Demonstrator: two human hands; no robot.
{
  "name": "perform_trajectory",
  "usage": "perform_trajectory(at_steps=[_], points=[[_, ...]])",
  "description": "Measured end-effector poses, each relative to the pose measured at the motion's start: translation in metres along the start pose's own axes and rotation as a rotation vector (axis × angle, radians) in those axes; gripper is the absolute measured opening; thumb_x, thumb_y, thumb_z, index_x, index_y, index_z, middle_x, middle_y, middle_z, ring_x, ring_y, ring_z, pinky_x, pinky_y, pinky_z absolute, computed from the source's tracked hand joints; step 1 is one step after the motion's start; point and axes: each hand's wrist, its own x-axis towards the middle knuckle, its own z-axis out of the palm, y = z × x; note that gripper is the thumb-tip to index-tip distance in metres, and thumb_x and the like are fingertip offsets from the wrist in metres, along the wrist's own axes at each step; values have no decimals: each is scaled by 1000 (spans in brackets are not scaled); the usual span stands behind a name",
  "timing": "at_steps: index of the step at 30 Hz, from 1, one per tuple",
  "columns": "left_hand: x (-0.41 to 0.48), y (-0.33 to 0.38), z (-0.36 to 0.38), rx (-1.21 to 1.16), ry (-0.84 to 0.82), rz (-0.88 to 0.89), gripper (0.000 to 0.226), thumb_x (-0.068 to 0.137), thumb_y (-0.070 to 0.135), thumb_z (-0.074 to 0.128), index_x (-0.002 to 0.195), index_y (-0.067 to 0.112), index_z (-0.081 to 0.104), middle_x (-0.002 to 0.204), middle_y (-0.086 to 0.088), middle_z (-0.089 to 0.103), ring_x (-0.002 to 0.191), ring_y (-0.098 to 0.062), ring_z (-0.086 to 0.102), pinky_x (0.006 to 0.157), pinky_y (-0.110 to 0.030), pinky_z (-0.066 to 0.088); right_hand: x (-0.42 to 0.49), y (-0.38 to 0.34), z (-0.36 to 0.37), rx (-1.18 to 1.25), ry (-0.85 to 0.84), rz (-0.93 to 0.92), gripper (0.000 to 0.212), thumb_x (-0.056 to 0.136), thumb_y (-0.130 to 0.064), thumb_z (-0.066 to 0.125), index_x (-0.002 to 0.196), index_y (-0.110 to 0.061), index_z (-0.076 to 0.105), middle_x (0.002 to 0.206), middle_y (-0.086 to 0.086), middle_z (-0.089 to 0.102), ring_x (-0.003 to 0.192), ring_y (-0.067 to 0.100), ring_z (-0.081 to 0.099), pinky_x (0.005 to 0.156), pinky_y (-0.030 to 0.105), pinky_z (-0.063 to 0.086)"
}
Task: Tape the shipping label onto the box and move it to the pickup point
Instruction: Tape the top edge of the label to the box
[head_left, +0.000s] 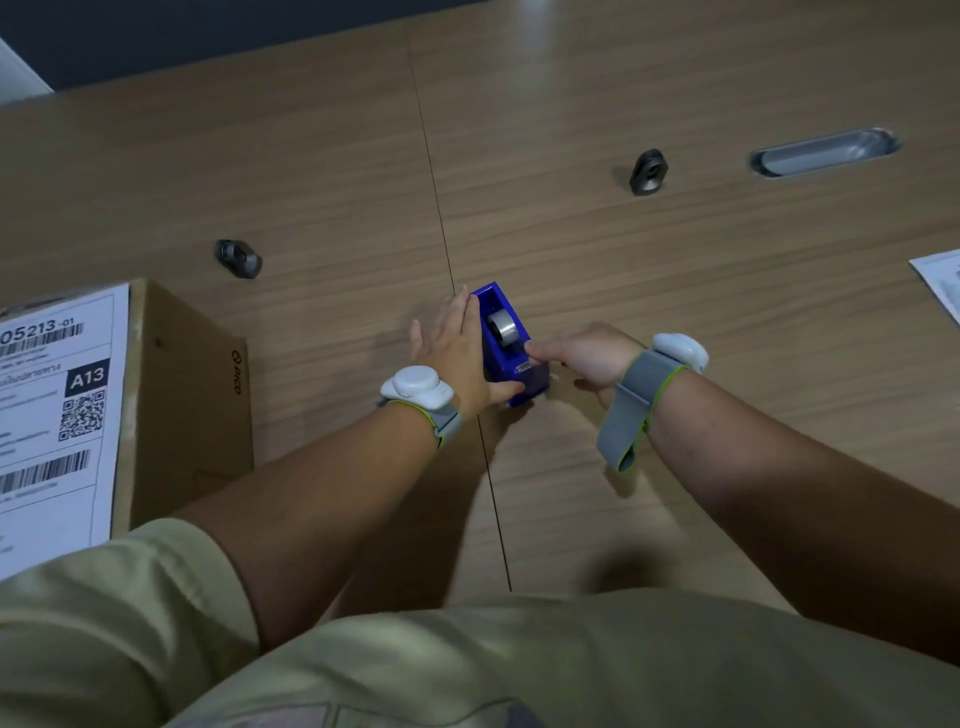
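A blue tape dispenser (511, 343) with a roll of clear tape stands near the middle of the wooden table (675, 270). My left hand (460, 353) grips its left side, thumb under its near end. My right hand (582, 356) has its fingertips pinched at the cutter on the dispenser's near end; whether tape is between them I cannot tell. A brown cardboard box (182, 395) stands at the left, with a white shipping label (52, 410) lying on its top, printed with barcodes, a QR code and "A13".
Two dark metal fittings (238, 258) (648, 171) stick up from the table behind the box and the dispenser. A metal cable slot (826, 152) is set in the far right. Another white sheet (943, 283) lies at the right edge. A seam runs down the table's middle.
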Motion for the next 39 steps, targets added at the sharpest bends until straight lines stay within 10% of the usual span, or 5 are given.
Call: perform_trajectory(at_steps=[5,11,16,26,39], points=[[-1,-1,0,11,9,11,121,66,68,67,152,11,4,162,0,-1,149,-18,-1,117,-52,3,-26,18,-1,-133,-13,-22,40,87,-44,59,95,-7,71,75,8,55,55,17,47,34,11,32],[-1,-1,1,25,20,14,121,66,69,67,152,13,4,162,1,0,149,-18,0,117,-52,2,-23,32,14,-127,52,-14,37,91,-38,55,101,-7,73,98,10,71,89,24,61,76,28,44],[-1,-4,-3,-20,-49,14,122,66,63,71,152,13,1,162,2,-5,149,-19,-2,118,-53,4,-10,62,30,-203,185,139,25,81,-36,65,72,-13,64,63,3,58,60,20,53,44,19,34],[-86,-47,-39,-183,-227,192,75,88,18,61,151,22,19,159,-1,18,143,-20,27,113,-28,28,-73,64,47,367,9,-62,10,87,-8,61,77,-10,63,64,3,60,50,11,47,48,23,35],[-170,-65,-68,-1194,-199,-446,7,88,24,66,82,20,64,81,4,67,63,-10,56,61,-24,42,-141,2,137,310,-176,-272,17,83,-3,65,70,-13,64,60,-1,61,42,-1,44,43,11,34]])
